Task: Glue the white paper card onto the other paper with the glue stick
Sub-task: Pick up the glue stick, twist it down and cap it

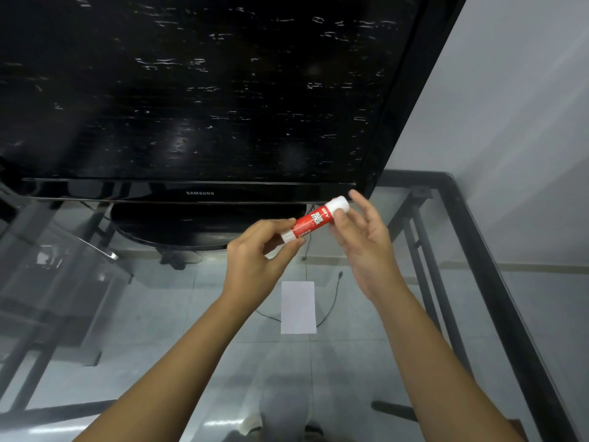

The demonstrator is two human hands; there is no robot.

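A red and white glue stick (310,221) is held in the air above a glass table, tilted with its white cap up and to the right. My left hand (258,260) grips its lower white end. My right hand (363,247) has its thumb and fingertips on the capped end, with the other fingers spread. The cap is on. Below my hands, a white paper card (298,307) lies flat on the glass. I see only this one sheet; no second paper can be made out.
A large black television (197,90) on an oval stand fills the back of the glass table (398,362). The table's black metal frame (497,298) runs down the right side beside a grey wall. A thin black cable (331,301) shows under the glass.
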